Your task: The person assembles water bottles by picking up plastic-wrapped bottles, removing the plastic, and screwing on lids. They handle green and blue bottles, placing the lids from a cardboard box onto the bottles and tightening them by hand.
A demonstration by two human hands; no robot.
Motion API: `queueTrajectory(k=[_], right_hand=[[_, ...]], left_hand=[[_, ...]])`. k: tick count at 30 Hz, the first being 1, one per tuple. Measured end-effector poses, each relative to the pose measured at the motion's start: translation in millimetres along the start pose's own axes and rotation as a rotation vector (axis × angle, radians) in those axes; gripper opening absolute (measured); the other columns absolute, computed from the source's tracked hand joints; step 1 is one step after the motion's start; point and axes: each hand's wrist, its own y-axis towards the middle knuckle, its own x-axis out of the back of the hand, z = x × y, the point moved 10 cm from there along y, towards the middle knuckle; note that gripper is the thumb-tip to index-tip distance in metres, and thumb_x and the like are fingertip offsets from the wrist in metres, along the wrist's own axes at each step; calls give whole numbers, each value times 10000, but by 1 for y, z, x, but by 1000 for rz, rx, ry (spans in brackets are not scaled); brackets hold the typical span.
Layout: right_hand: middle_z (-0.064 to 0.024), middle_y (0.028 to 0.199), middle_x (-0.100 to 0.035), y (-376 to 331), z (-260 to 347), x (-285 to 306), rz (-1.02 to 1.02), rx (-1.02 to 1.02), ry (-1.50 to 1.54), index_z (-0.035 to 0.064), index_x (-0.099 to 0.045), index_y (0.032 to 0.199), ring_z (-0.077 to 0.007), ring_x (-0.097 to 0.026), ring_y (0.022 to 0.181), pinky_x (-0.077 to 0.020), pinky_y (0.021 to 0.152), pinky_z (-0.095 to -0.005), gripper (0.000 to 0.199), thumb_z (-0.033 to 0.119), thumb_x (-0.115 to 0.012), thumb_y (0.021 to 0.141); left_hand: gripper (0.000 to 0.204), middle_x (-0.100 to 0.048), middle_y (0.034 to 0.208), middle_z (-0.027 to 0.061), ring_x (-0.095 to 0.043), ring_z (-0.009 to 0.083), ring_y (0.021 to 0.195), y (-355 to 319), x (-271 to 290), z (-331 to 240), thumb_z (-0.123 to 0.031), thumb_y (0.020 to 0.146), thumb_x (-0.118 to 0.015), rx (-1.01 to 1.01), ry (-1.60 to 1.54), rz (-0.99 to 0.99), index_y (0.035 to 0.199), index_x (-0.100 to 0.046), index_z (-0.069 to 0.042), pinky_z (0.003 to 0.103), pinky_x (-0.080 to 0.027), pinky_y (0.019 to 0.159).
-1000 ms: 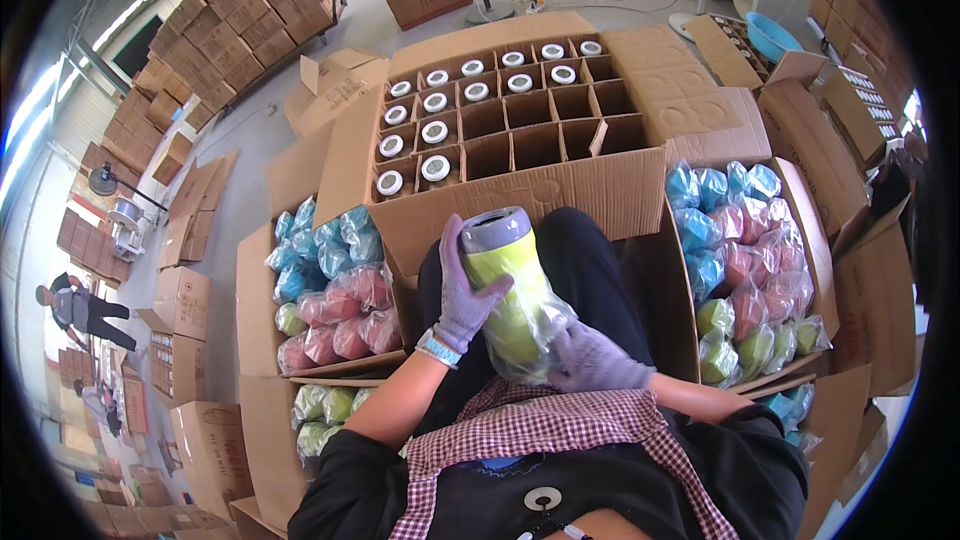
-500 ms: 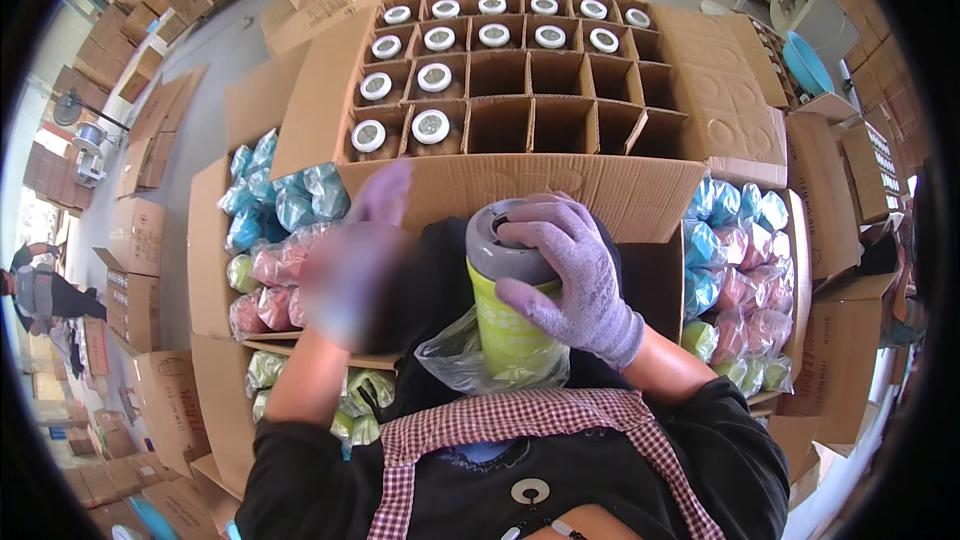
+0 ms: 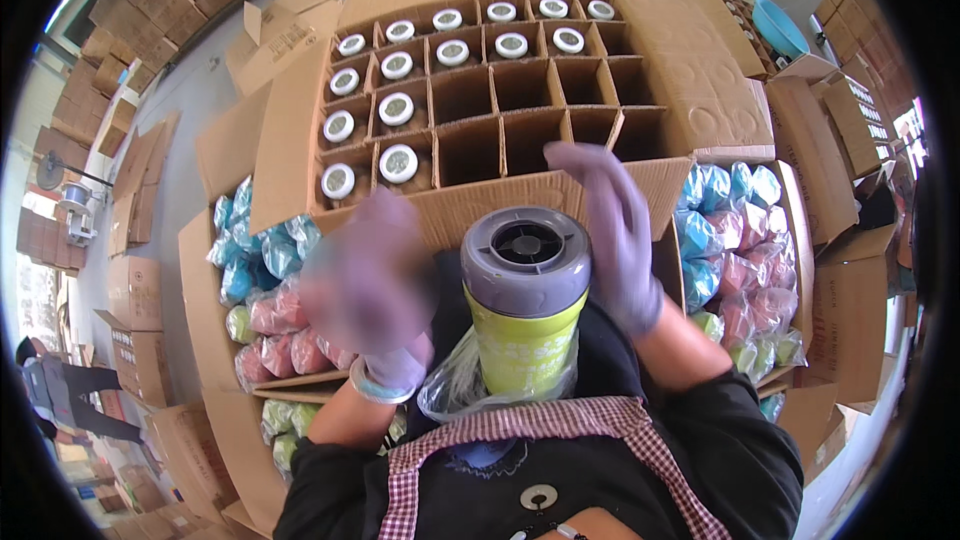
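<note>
hands have both come off the cup since half a second ago. then, the right hand (image 3: 610, 235) was wrapped over the grey lid (image 3: 527, 258) and the left was a blur at the left side; now neither touches the cup.

cup position: the yellow-green cup (image 3: 527, 345) stands upright in the person's lap, at the middle of the view, just below the near flap of the divided carton (image 3: 690, 50). its lower part sits in a loose clear plastic bag (image 3: 455, 395), gathered around the base and not drawn up over the body.

grip state, right hand: open, fingers spread and pointing upward, palm beside the lid on its right, holding nothing. a gap shows between palm and lid.

grip state, left hand (image 3: 365, 285): motion-blurred, raised to the left of the cup, apart from it. how far it is open cannot be told; nothing shows in it.

surroundings: the divided carton has its left and far cells filled with cups showing white lids (image 3: 398, 164); the middle and right cells nearer the person are vacant. open cartons of bagged cups (image 3: 265, 285) in blue, pink and green stand at both sides.

judgement: the release suggests lid handling is finished, the cup resting unsupported on the lap, the bag still down.
</note>
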Motion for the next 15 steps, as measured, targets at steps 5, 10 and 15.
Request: queueTrajectory(k=[5, 10, 15], right_hand=[[-176, 1315, -633, -24, -8, -48, 343, -41, 92, -8, -596, 1333, -255, -625, 1216, -438, 1098, -368, 468, 354, -463, 1068], [-143, 1346, -618, -1, -70, -29, 143, -326, 380, -9, -558, 1394, -203, -592, 1236, -443, 1084, -337, 462, 321, -430, 1097], [-206, 1462, -523, -13, -13, -37, 281, 54, 160, -36, -507, 1433, -283, -508, 1358, -387, 1142, -387, 695, 506, -543, 998]], left_hand=[[838, -354, 1583, 207, -342, 398, 1465, -24, 7, 32, -634, 1006, -453, 63, 396, -172, 1570, -289, -36, 493, -279, 1212], [929, -398, 1547, 230, -341, 385, 1465, -9, 0, -2, -689, 972, -472, -170, 911, -62, 1496, -382, 74, 489, -214, 1230], [965, -417, 1519, 177, -520, 267, 1336, 9, 22, 62, -658, 943, -584, 275, -106, -211, 1540, -286, 39, 380, -418, 1128]])
